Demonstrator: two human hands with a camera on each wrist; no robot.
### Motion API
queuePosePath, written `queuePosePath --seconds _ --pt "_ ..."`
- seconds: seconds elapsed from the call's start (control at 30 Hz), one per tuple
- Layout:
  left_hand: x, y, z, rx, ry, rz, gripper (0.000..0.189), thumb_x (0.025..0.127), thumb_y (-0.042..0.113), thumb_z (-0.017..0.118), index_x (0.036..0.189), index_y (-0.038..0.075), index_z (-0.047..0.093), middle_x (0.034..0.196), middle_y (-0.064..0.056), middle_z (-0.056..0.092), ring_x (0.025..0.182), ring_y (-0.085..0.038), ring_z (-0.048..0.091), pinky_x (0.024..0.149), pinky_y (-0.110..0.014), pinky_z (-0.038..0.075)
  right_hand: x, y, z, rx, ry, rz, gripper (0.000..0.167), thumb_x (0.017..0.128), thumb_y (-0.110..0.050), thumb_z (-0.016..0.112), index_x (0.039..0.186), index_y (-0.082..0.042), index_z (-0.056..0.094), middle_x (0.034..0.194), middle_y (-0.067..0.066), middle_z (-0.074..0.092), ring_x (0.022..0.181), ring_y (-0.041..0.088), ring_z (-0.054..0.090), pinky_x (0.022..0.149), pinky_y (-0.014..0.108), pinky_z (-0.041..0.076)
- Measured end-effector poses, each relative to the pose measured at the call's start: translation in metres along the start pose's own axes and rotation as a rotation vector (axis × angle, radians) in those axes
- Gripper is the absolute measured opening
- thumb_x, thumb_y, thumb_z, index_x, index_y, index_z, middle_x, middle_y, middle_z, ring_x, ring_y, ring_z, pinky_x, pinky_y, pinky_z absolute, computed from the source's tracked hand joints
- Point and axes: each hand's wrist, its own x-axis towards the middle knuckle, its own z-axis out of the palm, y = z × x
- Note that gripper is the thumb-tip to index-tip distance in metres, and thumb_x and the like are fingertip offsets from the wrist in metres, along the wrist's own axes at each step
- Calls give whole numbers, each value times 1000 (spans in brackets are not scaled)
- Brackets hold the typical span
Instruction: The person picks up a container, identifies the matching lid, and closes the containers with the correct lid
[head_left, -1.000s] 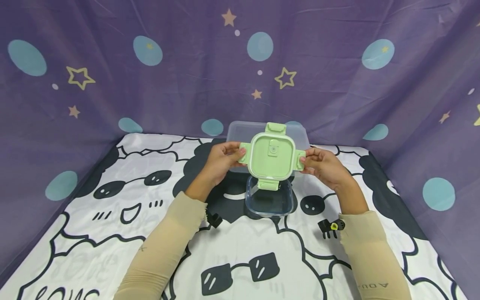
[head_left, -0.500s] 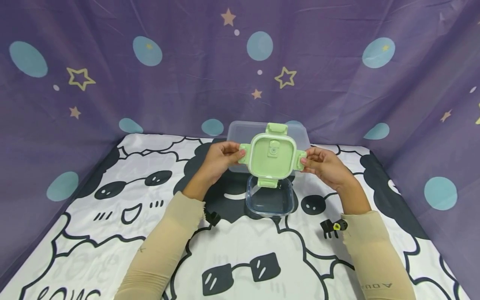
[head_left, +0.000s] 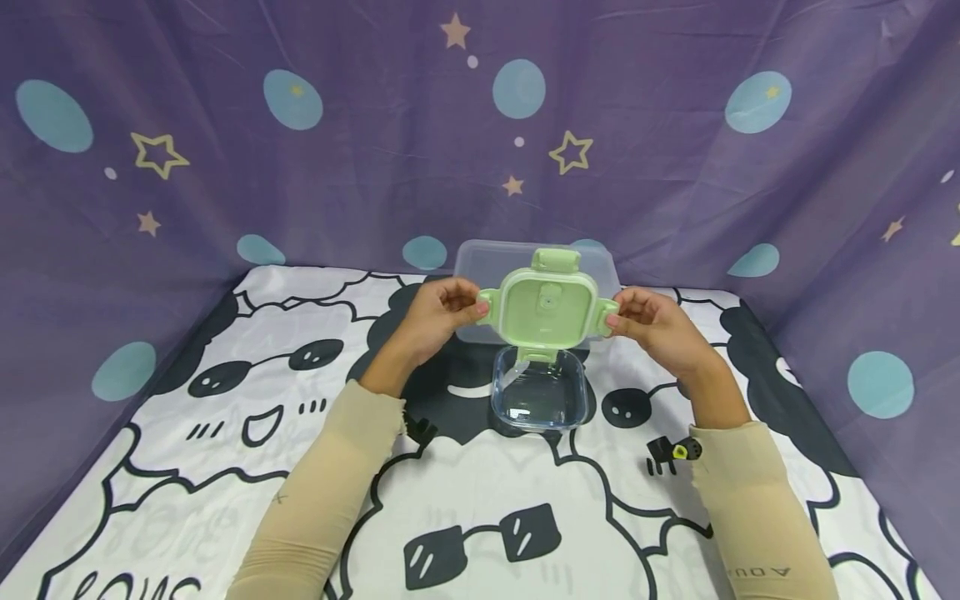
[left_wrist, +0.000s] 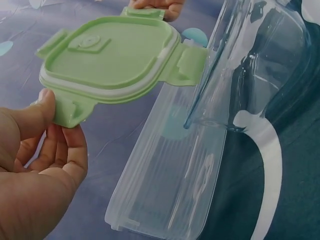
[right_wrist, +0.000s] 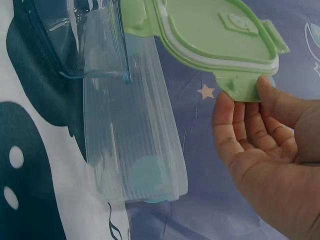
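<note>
A square light-green lid (head_left: 547,310) with a pale seal and side flaps is held up between both hands, its underside towards me. My left hand (head_left: 438,318) pinches the left flap (left_wrist: 72,110) between thumb and fingers. On the other side my right hand (head_left: 656,329) pinches the right flap (right_wrist: 242,90) the same way. Just below, a clear glass container (head_left: 540,400) stands upright on the cloth. The lid's near flap (head_left: 537,356) overlaps the container's far rim in the head view.
Behind the lid lies a larger translucent plastic box (head_left: 480,262), partly hidden by it. A white tablecloth (head_left: 480,492) with black cartoon drawings covers the table. A purple curtain (head_left: 390,167) with stars and blue ovals hangs at the back and sides.
The lid has tilted, its near flap now appearing smaller and closer to the container's rim. Both hands keep their pinch, the right one shifted slightly rightward. The glass container has not moved.
</note>
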Motion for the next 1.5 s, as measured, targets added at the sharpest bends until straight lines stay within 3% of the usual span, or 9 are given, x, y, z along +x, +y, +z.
queuePosePath --seconds 0.27,0.53,0.7,0.97,1.27,1.4,1.5 --pt "-1 1 -1 79 -23 36 15 89 -8 74 99 -4 64 87 1 67 82 -14 63 71 -22 53 -4 -7 -5 -105 -55 -69 15 94 5 69 105 3 59 92 5 67 84 15 65 74 26 57" --pt "-3 2 -4 222 -213 92 12 89 -8 74 97 -5 67 91 -7 67 88 -18 67 76 -28 57 -8 -10 -6 -183 -73 -78 15 89 10 70 98 7 58 92 6 66 83 14 65 74 27 59" --pt "-3 3 -3 253 -274 148 10 88 -10 74 95 -5 68 93 -12 67 87 -18 68 75 -29 57 -12 -9 -8 -263 -90 -122 16 87 11 73 93 3 60 90 9 63 78 16 61 66 26 53" --pt "-5 1 -2 325 -305 285 10 87 -11 73 92 -3 71 95 -10 65 90 -22 66 85 -40 58 -17 -6 -8 -354 -148 -219 21 84 15 74 90 -2 65 89 11 63 82 18 62 72 26 52" --pt "-14 -5 -7 572 -372 543 18 87 -8 75 92 8 70 99 -2 69 94 -17 64 78 -32 56 -26 -7 -6 -542 -144 -257 27 81 11 79 90 -13 70 89 1 68 89 15 66 85 22 53" --pt "-20 -7 -8 652 -396 627 22 88 -12 72 93 9 70 101 -1 69 97 -17 62 77 -31 53 -29 -3 -3 -568 -144 -308 32 79 13 80 89 -16 70 89 -2 69 86 13 64 81 21 52" --pt "-24 -9 -9 708 -418 699 25 88 -15 69 94 8 68 100 -1 68 95 -17 59 77 -31 50 -30 1 -1 -598 -144 -392 36 75 15 82 88 -16 70 89 -3 69 83 13 61 76 20 49"
